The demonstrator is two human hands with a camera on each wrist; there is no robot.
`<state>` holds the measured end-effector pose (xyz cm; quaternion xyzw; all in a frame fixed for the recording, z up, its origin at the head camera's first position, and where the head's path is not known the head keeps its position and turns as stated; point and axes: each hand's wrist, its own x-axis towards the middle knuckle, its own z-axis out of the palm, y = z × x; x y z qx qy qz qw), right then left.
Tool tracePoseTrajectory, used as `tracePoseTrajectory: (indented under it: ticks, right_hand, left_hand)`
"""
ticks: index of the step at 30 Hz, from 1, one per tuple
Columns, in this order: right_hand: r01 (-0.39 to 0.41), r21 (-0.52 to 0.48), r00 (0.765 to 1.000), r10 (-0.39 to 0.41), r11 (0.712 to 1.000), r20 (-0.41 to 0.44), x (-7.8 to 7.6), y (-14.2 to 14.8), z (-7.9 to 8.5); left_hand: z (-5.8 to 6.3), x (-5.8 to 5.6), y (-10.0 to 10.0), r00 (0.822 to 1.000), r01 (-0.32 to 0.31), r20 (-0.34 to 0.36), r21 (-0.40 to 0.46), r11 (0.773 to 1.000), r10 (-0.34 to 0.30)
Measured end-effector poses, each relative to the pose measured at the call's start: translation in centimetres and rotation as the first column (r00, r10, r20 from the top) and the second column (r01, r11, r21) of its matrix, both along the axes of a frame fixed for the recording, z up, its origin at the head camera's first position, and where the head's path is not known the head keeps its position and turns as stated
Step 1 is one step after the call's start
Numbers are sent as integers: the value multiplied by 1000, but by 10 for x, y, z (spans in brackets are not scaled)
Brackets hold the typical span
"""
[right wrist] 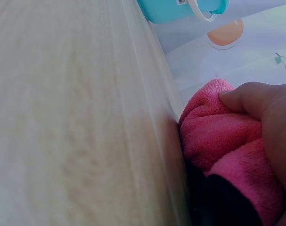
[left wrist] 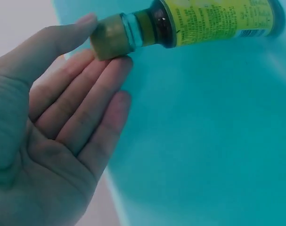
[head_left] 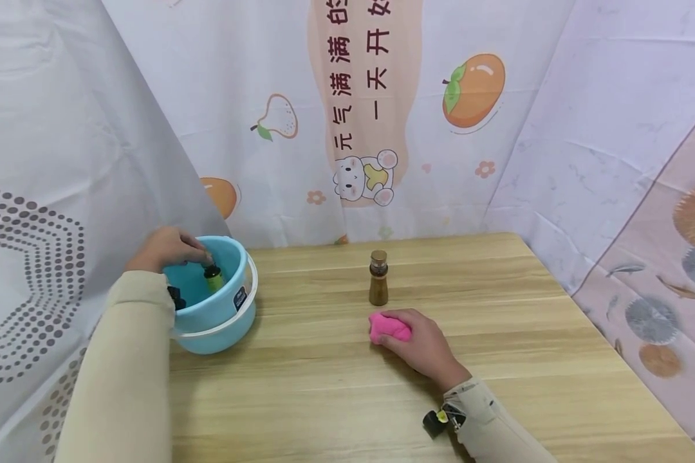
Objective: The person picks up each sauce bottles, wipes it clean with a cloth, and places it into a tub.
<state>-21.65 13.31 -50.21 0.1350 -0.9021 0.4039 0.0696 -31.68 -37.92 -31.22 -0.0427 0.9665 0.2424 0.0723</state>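
Note:
Inside the blue bucket [head_left: 243, 321] at the table's left, my left hand [head_left: 176, 249] pinches the brownish-gold cap of a small bottle [left wrist: 223, 21] between thumb and fingertips. The bottle has a dark neck and a yellow-green label with small print. In the left wrist view the bucket's blue wall fills the background. My right hand [head_left: 419, 341] grips a bunched pink cloth [head_left: 389, 328] on the tabletop; its fluffy folds show in the right wrist view, with the thumb pressed on top. Just beyond the cloth stands a brown bottle [head_left: 378, 280] with a wooden-looking cap, upright.
The wooden table [head_left: 301, 399] reaches back to a printed curtain [head_left: 255, 161], with more cloth hanging at both sides. A white handle [head_left: 253, 299] hangs around the bucket's front. A black wrist device [head_left: 435, 423] sits by the right sleeve.

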Motion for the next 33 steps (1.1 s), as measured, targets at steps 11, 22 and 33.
tracePoseTrajectory:
  ticks: [11, 22, 33]
  right_hand:
    - [-2, -57, 1000, 2, 998, -6, -3, 1, 1]
    - [103, -136, 995, -104, 985, 0, -12, 13, -2]
    - [176, -169, 984, -175, 970, 20, -17, 23, -1]
  left_hand:
    - [59, -6, 56, 976, 11, -213, -102, 995, -33]
    - [53, -20, 168, 925, 181, -284, -253, 950, -252]
    - [6, -20, 269, 852, 409, -261, -211, 888, -455]
